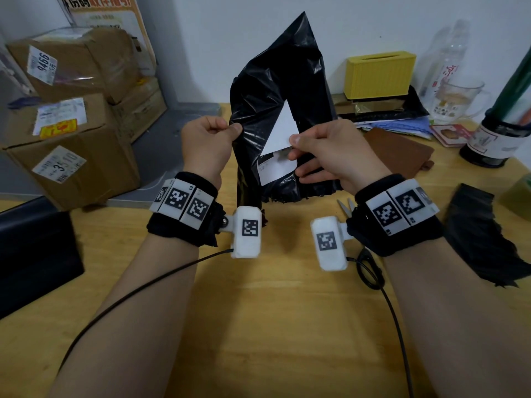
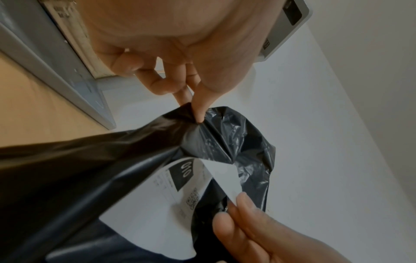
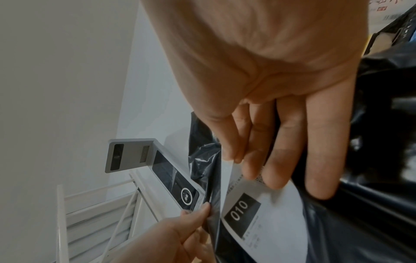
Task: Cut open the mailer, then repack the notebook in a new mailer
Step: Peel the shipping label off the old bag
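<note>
A: Surface?
B: One wooden desk [image 1: 275, 311], yellow-brown, set against a pale wall [image 1: 218, 38]. A grey ledge [image 1: 172, 130] adjoins it at 10 o'clock.

A: Item in hand?
B: One black plastic mailer [image 1: 275, 90], crumpled, held upright above the desk at centre, its ragged lower edge hanging just over the wood. A white shipping label [image 1: 277, 168] is stuck on its front; the label's upper corner is peeled away from the plastic, and "010" is printed on it.

A: Hands?
B: Left hand [image 1: 205, 145]: thumb and forefinger pinch the mailer's left edge, other fingers curled in. Right hand [image 1: 330, 152]: thumb and forefinger pinch the lifted corner of the label, the remaining fingers laid along the mailer behind it.

A: The notebook?
B: One brown notebook [image 1: 399, 152], lying flat on the desk at 2 o'clock, just right of the right hand, held by neither hand.

A: Rest of the desk?
B: Scissors [image 1: 346, 206] at 4 o'clock of the mailer, mostly hidden behind the right wrist. A torn piece of black plastic [image 1: 482, 237] at 4 o'clock, near the right edge. A yellow box [image 1: 380, 74] on a stack of flat packets at 1 o'clock. A glass mug [image 1: 457, 99], a clear bottle [image 1: 448, 53] and a dark bottle [image 1: 497, 136] at 2 o'clock. A black box [image 1: 34, 254] at 8 o'clock.

A: Room?
B: Cardboard cartons [image 1: 71, 122] with printed labels, stacked at 10 o'clock. A printed poster [image 1: 109, 18] on the wall behind them.
</note>
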`<state>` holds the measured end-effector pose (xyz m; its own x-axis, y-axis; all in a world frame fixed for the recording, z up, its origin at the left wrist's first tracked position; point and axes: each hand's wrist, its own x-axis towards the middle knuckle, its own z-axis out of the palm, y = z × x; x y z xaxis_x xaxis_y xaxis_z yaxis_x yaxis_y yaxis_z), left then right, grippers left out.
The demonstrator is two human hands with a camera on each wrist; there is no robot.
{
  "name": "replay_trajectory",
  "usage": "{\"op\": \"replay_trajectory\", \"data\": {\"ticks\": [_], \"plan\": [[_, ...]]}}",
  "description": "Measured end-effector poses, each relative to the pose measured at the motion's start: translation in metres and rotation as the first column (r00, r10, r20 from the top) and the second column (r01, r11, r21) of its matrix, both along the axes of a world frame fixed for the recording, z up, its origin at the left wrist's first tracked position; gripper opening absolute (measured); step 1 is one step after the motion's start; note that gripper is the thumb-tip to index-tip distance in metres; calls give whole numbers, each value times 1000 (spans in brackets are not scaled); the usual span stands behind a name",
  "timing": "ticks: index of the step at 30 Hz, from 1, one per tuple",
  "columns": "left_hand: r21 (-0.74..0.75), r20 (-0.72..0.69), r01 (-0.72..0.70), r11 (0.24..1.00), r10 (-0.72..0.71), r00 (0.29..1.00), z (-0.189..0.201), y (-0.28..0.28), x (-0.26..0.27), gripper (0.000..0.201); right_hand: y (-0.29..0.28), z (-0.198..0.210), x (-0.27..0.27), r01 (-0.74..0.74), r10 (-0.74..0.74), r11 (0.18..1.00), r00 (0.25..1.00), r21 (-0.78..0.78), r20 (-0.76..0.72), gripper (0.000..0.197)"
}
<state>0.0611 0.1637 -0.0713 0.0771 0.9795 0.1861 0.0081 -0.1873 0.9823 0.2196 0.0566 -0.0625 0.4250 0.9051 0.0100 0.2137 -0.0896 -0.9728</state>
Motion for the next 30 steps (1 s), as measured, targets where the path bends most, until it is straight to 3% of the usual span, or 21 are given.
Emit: {"op": "replay_trajectory", "data": {"ticks": [30], "plan": [[-20,4,-17,1000,17,1000,0,8,-9,38,-1,2,4,-54,54,998,999,-35,-11,17]]}}
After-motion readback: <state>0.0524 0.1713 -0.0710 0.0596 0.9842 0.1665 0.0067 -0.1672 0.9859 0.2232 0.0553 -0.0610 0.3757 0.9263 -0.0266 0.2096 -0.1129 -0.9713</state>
